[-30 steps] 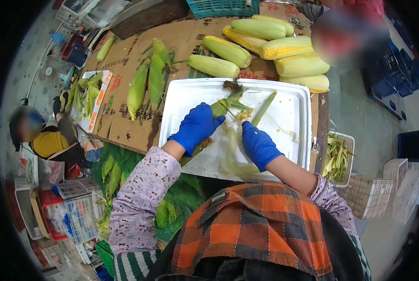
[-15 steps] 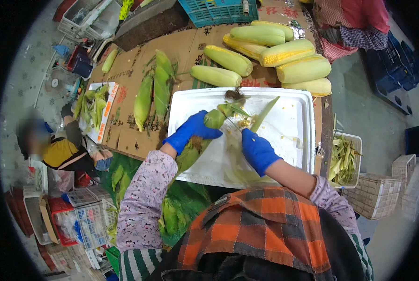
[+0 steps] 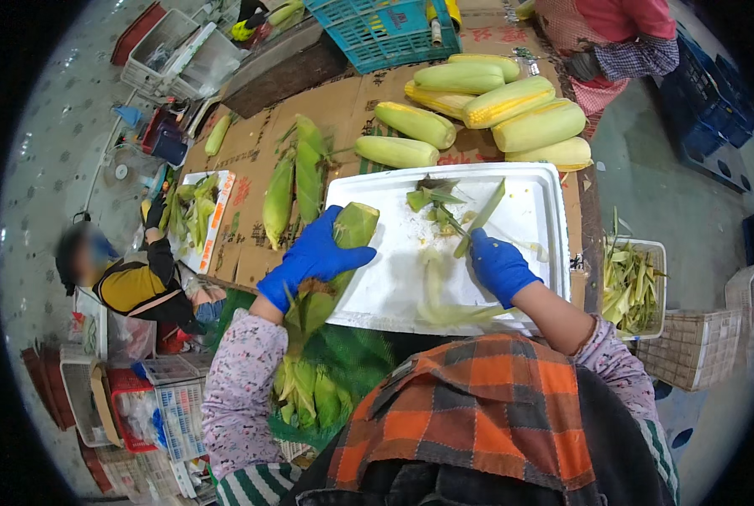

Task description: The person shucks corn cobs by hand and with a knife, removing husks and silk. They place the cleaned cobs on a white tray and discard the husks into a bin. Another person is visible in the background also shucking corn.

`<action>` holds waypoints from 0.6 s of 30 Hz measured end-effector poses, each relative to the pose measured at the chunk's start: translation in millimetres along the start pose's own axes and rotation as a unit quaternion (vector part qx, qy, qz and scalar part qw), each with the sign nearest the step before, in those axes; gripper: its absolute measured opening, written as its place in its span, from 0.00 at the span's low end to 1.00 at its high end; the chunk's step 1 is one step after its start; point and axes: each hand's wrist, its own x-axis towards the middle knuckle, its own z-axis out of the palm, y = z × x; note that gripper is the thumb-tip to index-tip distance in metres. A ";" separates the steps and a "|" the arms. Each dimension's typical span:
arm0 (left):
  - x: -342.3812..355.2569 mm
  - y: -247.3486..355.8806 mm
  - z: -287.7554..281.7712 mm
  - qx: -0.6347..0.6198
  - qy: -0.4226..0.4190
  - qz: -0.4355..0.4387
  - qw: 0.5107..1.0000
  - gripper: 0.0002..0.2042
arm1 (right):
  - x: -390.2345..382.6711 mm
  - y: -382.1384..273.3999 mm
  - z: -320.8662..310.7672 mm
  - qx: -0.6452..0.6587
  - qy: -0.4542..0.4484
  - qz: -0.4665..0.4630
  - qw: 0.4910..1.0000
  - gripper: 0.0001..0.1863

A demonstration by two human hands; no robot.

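My left hand (image 3: 322, 257), in a blue glove, is closed around an ear of corn (image 3: 356, 223) in its green husk, over the left edge of the white foam tray (image 3: 377, 312). The ear's cut end points up and away from me; brown silk hangs by my wrist. My right hand (image 3: 499, 266), gloved too, is closed above the tray's right half. In its fist is what seems a thin knife (image 3: 455, 223), mostly hidden. Beside those fingers lie a strip of green husk (image 3: 487, 207) and cut stalk ends (image 3: 432, 196), with pale husk leaves (image 3: 436, 291) nearer me.
Peeled corn ears (image 3: 512, 101) are piled behind the tray. Two husked ears (image 3: 293, 177) lie left on the cardboard-covered table (image 3: 242, 152). A teal crate (image 3: 385, 34) stands at the back. Co-workers are at left and back right. A husk bin (image 3: 634, 287) stands right.
The corn's stalk end has come off and lies on the tray. My left hand has drawn the ear slightly away from my right hand, which has shifted right.
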 end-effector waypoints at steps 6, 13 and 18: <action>-52.4 31.5 -0.2 0.232 0.099 0.334 0.908 0.32 | -9.2 -64.1 -69.0 0.490 -0.161 0.047 0.855 0.23; -63.7 71.4 42.1 0.413 0.141 0.520 0.735 0.21 | -7.6 -70.7 -44.9 0.718 -0.283 0.060 0.633 0.25; -65.4 61.0 50.9 0.312 0.234 0.424 0.817 0.28 | -29.2 -99.1 -70.9 0.728 -0.154 0.097 0.661 0.22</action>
